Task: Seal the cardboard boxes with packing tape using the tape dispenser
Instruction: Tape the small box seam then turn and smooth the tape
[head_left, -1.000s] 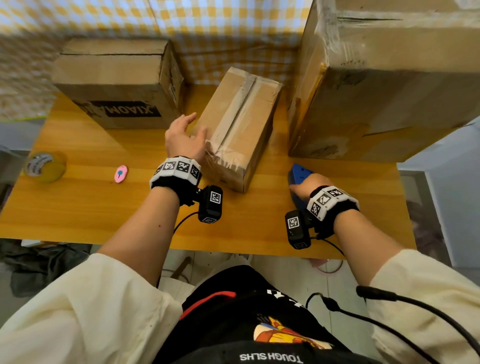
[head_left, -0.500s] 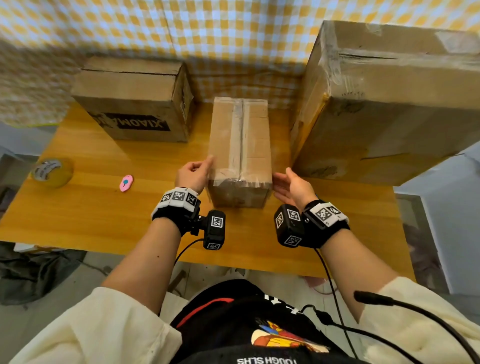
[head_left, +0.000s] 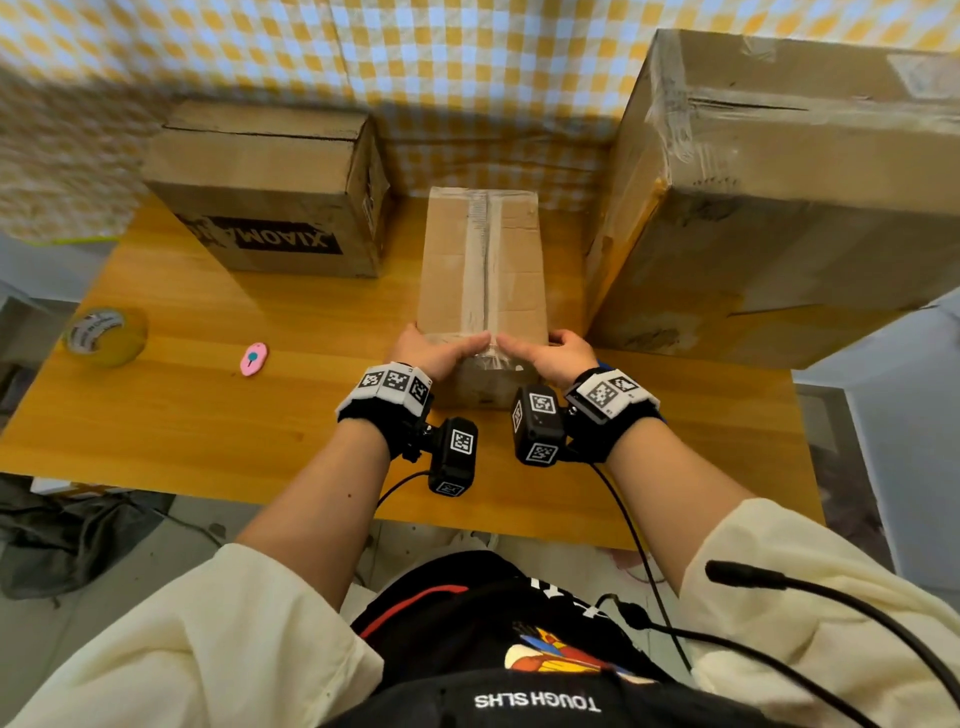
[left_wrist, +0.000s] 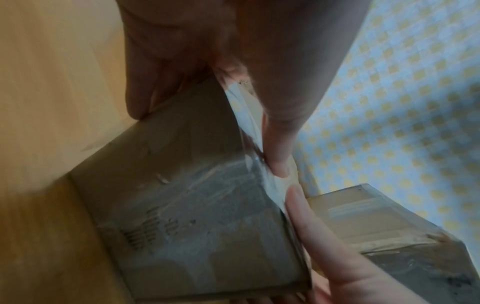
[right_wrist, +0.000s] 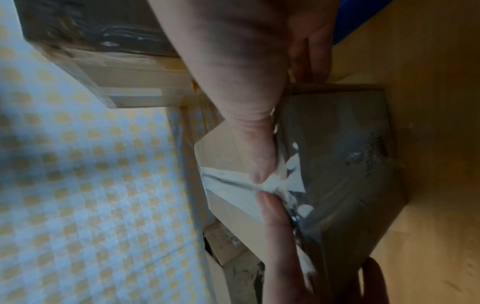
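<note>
The narrow middle box lies lengthwise on the wooden worktop, between a printed box on the left and a large taped box on the right. Both hands grasp its near end: the left hand and right hand wrap the corners, thumbs pressing the clear tape at the top edge. A tape roll sits far left.
</note>
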